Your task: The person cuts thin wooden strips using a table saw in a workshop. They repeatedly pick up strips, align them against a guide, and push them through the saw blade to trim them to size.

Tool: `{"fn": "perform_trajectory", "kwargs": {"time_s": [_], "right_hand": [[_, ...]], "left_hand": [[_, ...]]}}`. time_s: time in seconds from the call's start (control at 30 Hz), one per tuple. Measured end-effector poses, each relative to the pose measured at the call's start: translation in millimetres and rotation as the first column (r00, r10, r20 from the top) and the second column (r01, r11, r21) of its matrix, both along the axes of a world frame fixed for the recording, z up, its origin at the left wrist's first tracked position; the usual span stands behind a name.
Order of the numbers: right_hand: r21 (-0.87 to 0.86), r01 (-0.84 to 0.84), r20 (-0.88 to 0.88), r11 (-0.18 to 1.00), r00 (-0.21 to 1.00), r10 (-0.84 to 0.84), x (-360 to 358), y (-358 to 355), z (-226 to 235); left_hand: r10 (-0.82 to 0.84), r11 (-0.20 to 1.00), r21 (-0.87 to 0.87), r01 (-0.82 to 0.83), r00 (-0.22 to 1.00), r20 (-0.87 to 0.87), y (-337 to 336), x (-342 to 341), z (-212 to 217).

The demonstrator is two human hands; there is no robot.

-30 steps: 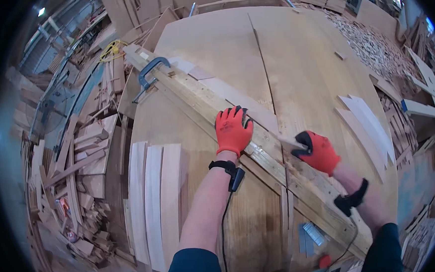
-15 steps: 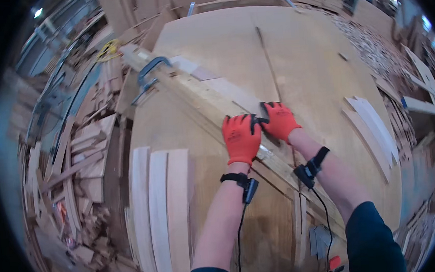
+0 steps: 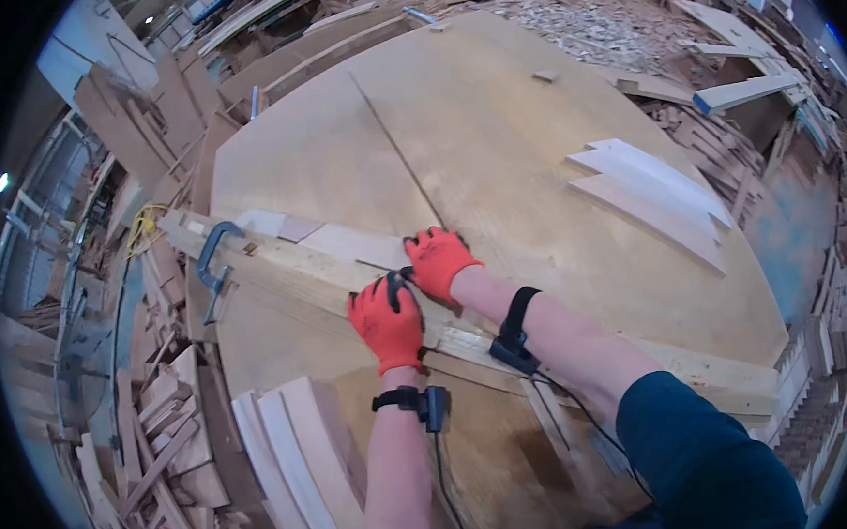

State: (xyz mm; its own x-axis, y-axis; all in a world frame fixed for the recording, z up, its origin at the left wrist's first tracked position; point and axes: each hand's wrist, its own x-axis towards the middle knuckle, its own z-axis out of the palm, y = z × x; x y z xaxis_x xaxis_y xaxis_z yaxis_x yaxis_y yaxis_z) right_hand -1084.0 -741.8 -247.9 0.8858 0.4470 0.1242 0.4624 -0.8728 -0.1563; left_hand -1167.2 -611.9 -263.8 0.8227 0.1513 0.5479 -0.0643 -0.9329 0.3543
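Wooden batten (image 3: 327,275), clamped by a blue clamp (image 3: 212,268) across the plywood surface (image 3: 532,132), lies under left hand (image 3: 386,322) and right hand (image 3: 440,261), both pressed flat, fingers spread; uneven pressure could likely shift its free end.

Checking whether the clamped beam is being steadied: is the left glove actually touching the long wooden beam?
Touching. The head view shows the left hand pressed flat on the long wooden beam, beside the right hand.
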Motion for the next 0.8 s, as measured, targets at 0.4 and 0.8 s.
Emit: {"fn": "perform_trajectory", "kwargs": {"time_s": [0.4, 0.8], "right_hand": [[-0.219, -0.122, -0.115, 0.968, 0.989, 0.098, -9, -55, 24], [-0.59, 0.258, -0.125, 0.765, 0.907, -0.403, -145, -383, -4]], "left_hand": [[-0.004, 1.0, 0.002, 0.004, 1.0, 0.024, 2, -5, 3], [-0.014, 1.0, 0.022, 0.014, 1.0, -0.001, -6, -1, 5]]}}
